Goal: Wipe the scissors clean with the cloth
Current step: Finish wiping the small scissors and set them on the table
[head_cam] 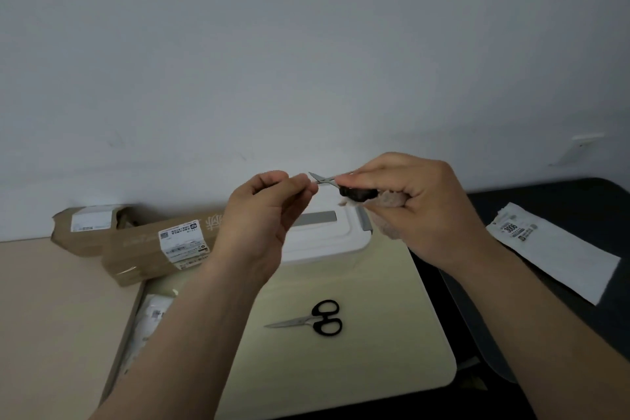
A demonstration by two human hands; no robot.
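We held a small pair of scissors [324,179] up in the air, our right hand [419,211] clamped on its black handles together with a pinkish cloth [388,211] bunched under the palm. Our left hand [262,215] pinched the blade tip. We judged the wiping under way; next the cloth had to be drawn along the blades, clear of the edge. A second pair of scissors [315,319] lay below on the pale table [392,334], before a white lidded box [327,239], near brown parcels [153,249] by the wall.

Matt metal scissors [325,179], seemingly fuzzy cloth [392,201].
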